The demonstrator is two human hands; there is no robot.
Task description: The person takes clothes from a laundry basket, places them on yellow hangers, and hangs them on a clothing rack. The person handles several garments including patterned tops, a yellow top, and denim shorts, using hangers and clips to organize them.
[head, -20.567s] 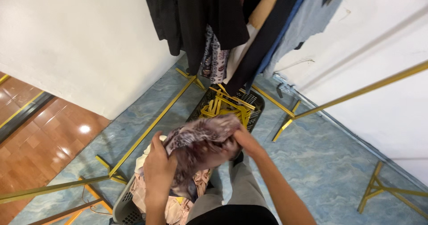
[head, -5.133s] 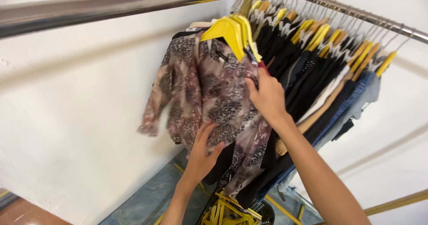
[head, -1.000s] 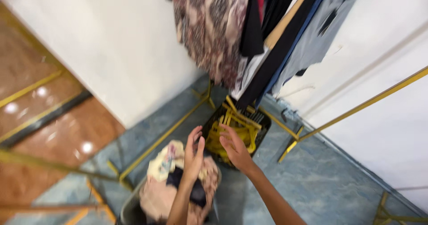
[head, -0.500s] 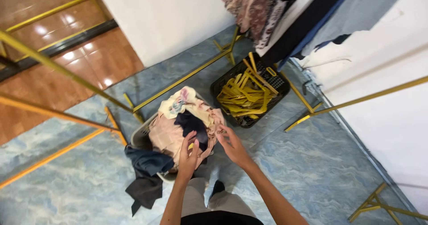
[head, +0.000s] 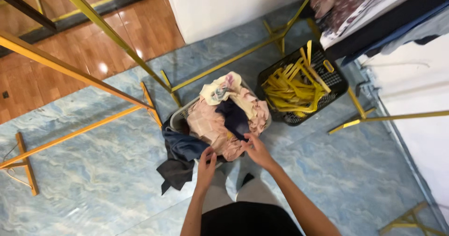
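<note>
Since half a second back, both hands have dropped closer onto the laundry pile and the view has tipped further down, so the basket now sits dead centre under me.

Only one view, the head camera. My left hand (head: pixel 206 167) is at the near edge of the pile (head: pixel 224 124), fingers loosely curled against the pale pink cloth (head: pixel 210 126), not clamped on anything as far as I can tell. My right hand (head: pixel 256 151) is just beside it on the other side, fingers spread and fingertips touching the same pink cloth where it hangs over the laundry basket (head: pixel 180 119) rim. So neither hand has a real hold yet, more like feeling for the next piece.

Progress-wise, my guess: one patterned shirt (head: pixel 336 2) already hangs on the rail, up and away to the right beyond my hands, next to the dark clothes (head: pixel 388 25). The basket looks full, though: a dark navy piece (head: pixel 234 117) on top just past my fingertips, a cream one (head: pixel 224 89) behind it, and a dark blue garment (head: pixel 180 156) spilling over the edge to the left of my left hand. The black crate (head: pixel 334 79) of yellow hangers (head: pixel 292 89), beyond my right hand, has plenty left too. So early days, most of it is still to hang.
</note>
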